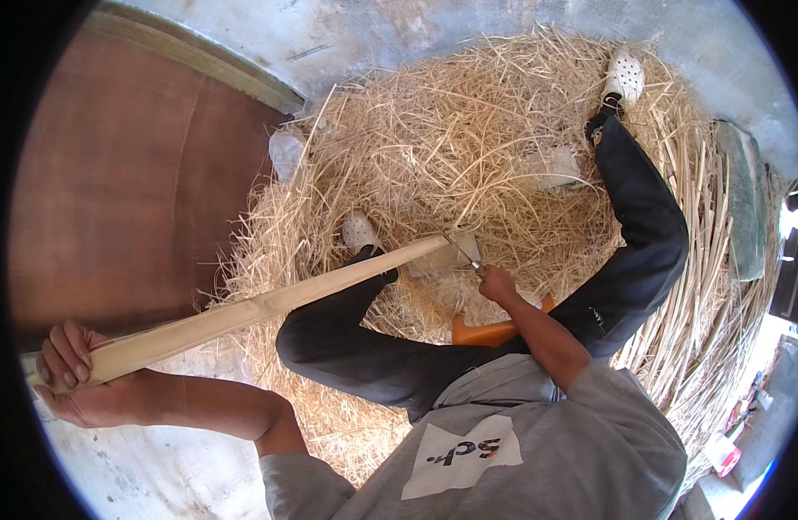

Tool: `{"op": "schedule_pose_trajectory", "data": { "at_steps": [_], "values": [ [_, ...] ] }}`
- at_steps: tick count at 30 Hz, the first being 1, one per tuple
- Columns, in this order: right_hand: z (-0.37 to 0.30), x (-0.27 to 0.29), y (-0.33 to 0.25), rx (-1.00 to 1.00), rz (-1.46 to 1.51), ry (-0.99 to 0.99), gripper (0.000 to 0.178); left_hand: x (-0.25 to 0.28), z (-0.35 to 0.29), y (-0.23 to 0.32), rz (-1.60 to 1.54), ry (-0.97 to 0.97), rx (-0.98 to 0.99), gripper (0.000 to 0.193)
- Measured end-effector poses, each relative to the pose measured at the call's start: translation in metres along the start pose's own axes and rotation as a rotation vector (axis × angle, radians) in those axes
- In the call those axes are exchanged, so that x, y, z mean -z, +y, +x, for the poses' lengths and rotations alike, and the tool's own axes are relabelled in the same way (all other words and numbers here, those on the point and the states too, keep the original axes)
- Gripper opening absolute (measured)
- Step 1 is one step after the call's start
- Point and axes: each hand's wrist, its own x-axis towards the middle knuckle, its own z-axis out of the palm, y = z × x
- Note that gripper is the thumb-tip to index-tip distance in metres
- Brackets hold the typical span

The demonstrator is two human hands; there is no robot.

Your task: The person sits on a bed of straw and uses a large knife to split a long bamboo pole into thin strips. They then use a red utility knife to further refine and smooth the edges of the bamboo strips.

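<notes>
A long, pale split bamboo strip (pixel 269 303) slants across my lap from the lower left to the straw ahead. At its near end, my left hand (pixel 74 371) is wrapped around it, thumb below and fingers on top. My right hand (pixel 498 284) is closed on the handle of a knife (pixel 465 251). The knife's thin, dark blade lies at the strip's far end, touching or just over it. Under that end sits a pale flat block (pixel 462 251), partly covered by straw and the blade. How deep the blade sits in the bamboo cannot be made out.
A heap of straw-like shavings (pixel 468 130) surrounds my feet in white clogs. I sit on an orange stool (pixel 481 333). A brown door panel (pixel 130 182) is at left; long split strips (pixel 685 286) lie at right. Another block (pixel 551 166) rests in the heap.
</notes>
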Motion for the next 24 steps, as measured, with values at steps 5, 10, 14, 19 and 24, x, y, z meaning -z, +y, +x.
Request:
{"op": "schedule_pose_trajectory", "data": {
  "at_steps": [5, 10, 14, 19, 24],
  "values": [
    [-0.026, 0.018, -0.066, 0.084, 0.110, -0.034, 0.044, 0.002, -0.006, -0.011, 0.058, 0.021, -0.048, 0.022],
    [-0.020, 0.011, -0.034, 0.036, 0.112, -0.009, 0.042, 0.015, 0.001, -0.008, -0.106, -0.037, 0.002, 0.022],
    [-0.006, -0.011, 0.015, -0.134, -0.022, -0.046, 0.031, 0.017, -0.001, -0.012, -0.027, 0.056, -0.025, 0.021],
    [-0.020, 0.000, -0.042, 0.113, 0.167, 0.083, 0.032, 0.018, -0.003, -0.012, -0.067, 0.067, -0.012, 0.023],
    [-0.041, 0.028, -0.104, 0.238, 0.261, 0.017, 0.031, 0.039, -0.001, -0.006, 0.021, 0.120, -0.018, 0.024]
  ]
}}
